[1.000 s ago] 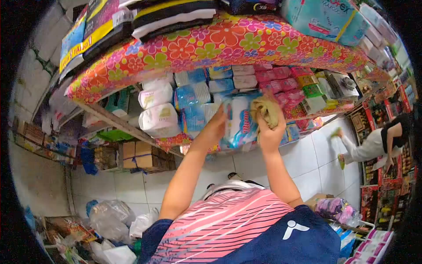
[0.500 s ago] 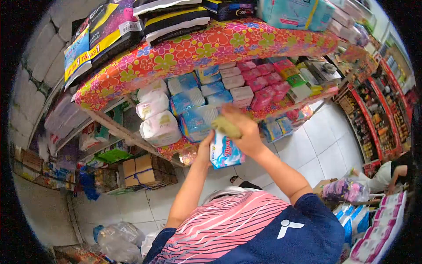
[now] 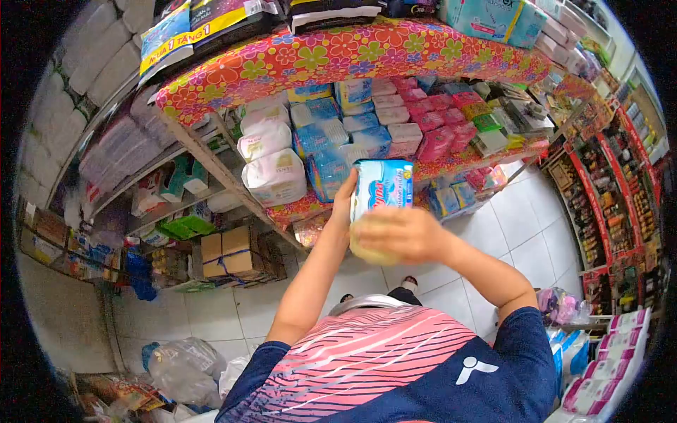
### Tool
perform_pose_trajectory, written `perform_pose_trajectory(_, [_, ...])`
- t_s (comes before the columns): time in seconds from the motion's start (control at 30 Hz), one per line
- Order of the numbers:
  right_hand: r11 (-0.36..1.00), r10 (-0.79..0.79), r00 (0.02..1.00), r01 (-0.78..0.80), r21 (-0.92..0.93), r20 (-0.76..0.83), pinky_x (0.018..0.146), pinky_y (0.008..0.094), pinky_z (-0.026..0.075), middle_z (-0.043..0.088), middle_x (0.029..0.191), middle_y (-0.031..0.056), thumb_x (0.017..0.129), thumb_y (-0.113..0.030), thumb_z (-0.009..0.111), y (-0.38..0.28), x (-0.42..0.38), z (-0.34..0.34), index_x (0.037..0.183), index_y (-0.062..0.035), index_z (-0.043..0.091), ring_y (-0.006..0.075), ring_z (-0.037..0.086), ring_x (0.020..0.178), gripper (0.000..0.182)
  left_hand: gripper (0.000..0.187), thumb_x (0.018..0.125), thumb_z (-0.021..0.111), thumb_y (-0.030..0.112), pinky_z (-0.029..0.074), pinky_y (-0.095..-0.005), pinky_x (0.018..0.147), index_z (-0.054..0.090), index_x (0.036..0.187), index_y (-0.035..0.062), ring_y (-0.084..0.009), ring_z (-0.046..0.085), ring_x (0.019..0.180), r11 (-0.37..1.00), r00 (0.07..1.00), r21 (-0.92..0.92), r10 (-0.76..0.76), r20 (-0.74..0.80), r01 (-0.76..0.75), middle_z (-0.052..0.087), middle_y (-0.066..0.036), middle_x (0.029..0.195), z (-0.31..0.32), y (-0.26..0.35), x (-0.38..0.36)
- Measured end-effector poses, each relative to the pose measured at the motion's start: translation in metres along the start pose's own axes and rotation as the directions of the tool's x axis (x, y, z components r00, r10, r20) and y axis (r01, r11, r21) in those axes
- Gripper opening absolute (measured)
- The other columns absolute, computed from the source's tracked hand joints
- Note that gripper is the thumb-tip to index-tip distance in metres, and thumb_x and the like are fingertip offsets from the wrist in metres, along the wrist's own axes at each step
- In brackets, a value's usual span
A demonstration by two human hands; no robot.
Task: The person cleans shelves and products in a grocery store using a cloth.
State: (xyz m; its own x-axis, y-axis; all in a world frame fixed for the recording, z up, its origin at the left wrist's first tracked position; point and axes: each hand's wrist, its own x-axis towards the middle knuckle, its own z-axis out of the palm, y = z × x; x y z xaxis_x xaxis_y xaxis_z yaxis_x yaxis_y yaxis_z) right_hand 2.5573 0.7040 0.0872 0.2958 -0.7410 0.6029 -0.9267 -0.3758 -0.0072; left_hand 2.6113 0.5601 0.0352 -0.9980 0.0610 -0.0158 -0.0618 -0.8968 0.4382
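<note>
Head view: packet (image 3: pixel 384 185) and cloth (image 3: pixel 375 252) held before the shelf unit (image 3: pixel 338 53)

Packet, one: blue and white, directly in front of the shelf unit's middle tier; contents hidden by the wrapper. Left hand (image 3: pixel 344 204), one: clamped on the packet's left edge. Right hand (image 3: pixel 402 236), one: closed over the cloth, against the packet's lower part. Whether the hands touch each other, cannot tell. Cloth, one: yellowish, bunched, partly hidden.

Shelf unit, one, flower-patterned covering: the middle tier holds, from its left end, at least two white packs (image 3: pixel 275 178), then blue packs (image 3: pixel 326 137) and pink packs (image 3: pixel 437 141), too overlapped to count. On its top, right part: one teal pack (image 3: pixel 486 21), yellow strap.

Cardboard box (image 3: pixel 229 254), one, blue cord: low, left of the shelf unit; contents unseen.
</note>
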Motion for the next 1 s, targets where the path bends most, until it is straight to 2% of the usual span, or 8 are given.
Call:
perform_pose_trajectory(0.17, [0.974,0.197,0.931,-0.222,-0.047,-0.308,0.081,0.0384,0.042,0.053,0.106,0.0098,0.053,-0.005,0.064,0.032,0.001,-0.03,0.097,-0.0073,0.056,0.0282,0.049,0.099,0.044,0.06,0.079,0.037,0.051,0.043,-0.0398,0.081,0.042,0.111,0.0004,-0.0292,0.054,0.09,0.98,0.976,-0.051,0.188,-0.115,-0.195,0.052,-0.018,0.103,0.013,-0.022,0.015])
perform_pose_trajectory(0.3, [0.982,0.121,0.99,-0.107,0.157,-0.078,0.083,0.0393,0.04,0.054,0.104,0.0098,0.057,-0.003,0.062,0.013,-0.03,-0.028,0.098,-0.0055,0.056,0.0284,0.05,0.098,0.041,0.064,0.08,0.032,0.053,0.039,-0.0413,0.085,0.036,0.117,0.0013,-0.0297,0.048,0.1,0.979,0.943,-0.188,0.138,0.301,-0.083,0.046,-0.017,0.112,0.013,-0.024,0.038])
perform_pose_trajectory(0.43, [0.931,0.315,0.863,-0.362,-0.049,-0.394,0.085,0.0406,0.038,0.054,0.103,0.0099,0.058,-0.004,0.061,0.044,-0.044,-0.064,0.099,-0.0044,0.055,0.0288,0.049,0.098,0.042,0.064,0.08,0.035,0.051,0.036,-0.0412,0.089,0.037,0.116,-0.0021,-0.0286,0.049,0.1,0.977,0.98,-0.124,0.186,0.074,-0.176,0.047,-0.018,0.112,0.03,-0.046,0.055])
perform_pose_trajectory(0.57, [0.974,0.226,0.948,-0.223,0.04,-0.222,0.087,0.0405,0.037,0.051,0.108,0.0103,0.058,-0.005,0.062,0.029,-0.082,-0.055,0.098,-0.002,0.054,0.0293,0.048,0.101,0.041,0.068,0.079,0.034,0.054,0.036,-0.0424,0.088,0.035,0.118,-0.001,-0.0295,0.047,0.101,0.971,0.964,-0.111,0.225,0.145,-0.21,0.046,-0.018,0.113,0.032,-0.053,0.071])
perform_pose_trajectory(0.7, [0.977,0.116,0.988,-0.095,0.19,-0.104,0.088,0.0396,0.037,0.048,0.112,0.0093,0.062,-0.004,0.057,0.026,-0.115,-0.045,0.101,-0.0014,0.053,0.0297,0.043,0.106,0.04,0.057,0.082,0.035,0.049,0.038,-0.0383,0.086,0.041,0.114,0.0013,-0.0269,0.051,0.095,0.967,0.95,0.108,0.248,-0.188,-0.231,0.051,-0.013,0.106,0.039,-0.055,0.054])
perform_pose_trajectory(0.83, [0.7,0.662,0.707,-0.464,0.543,-0.249,0.093,0.0319,0.029,0.042,0.119,0.0102,0.069,-0.003,0.046,0.028,-0.122,-0.031,0.11,0.0018,0.047,0.0247,0.039,0.111,0.041,0.055,0.08,0.041,0.046,0.037,-0.0337,0.086,0.037,0.115,0.0042,-0.0203,0.046,0.1,0.858,0.891,0.374,0.43,-0.147,-0.353,0.046,-0.009,0.11,0.034,-0.075,0.052])
perform_pose_trajectory(0.9, [-0.062,0.974,0.211,-0.073,0.995,0.076,0.093,0.0291,0.027,0.041,0.12,0.0109,0.074,-0.005,0.04,0.025,-0.118,-0.02,0.116,0.0031,0.039,0.0207,0.038,0.111,0.043,0.057,0.078,0.047,0.044,0.036,-0.0279,0.084,0.033,0.119,0.007,-0.0156,0.044,0.098,0.807,0.857,0.351,0.515,-0.026,-0.475,0.045,-0.006,0.107,0.047,-0.084,0.06])
perform_pose_trajectory(1.0, [0.028,0.98,0.194,0.071,0.997,-0.041,0.093,0.0285,0.028,0.04,0.12,0.0109,0.076,-0.012,0.042,0.024,-0.116,-0.03,0.119,0.004,0.033,0.0192,0.039,0.11,0.047,0.059,0.079,0.048,0.043,0.034,-0.0267,0.085,0.028,0.122,0.0069,-0.0139,0.041,0.101,0.561,0.731,0.66,0.682,-0.027,-0.499,0.041,-0.007,0.115,0.07,-0.093,0.066])
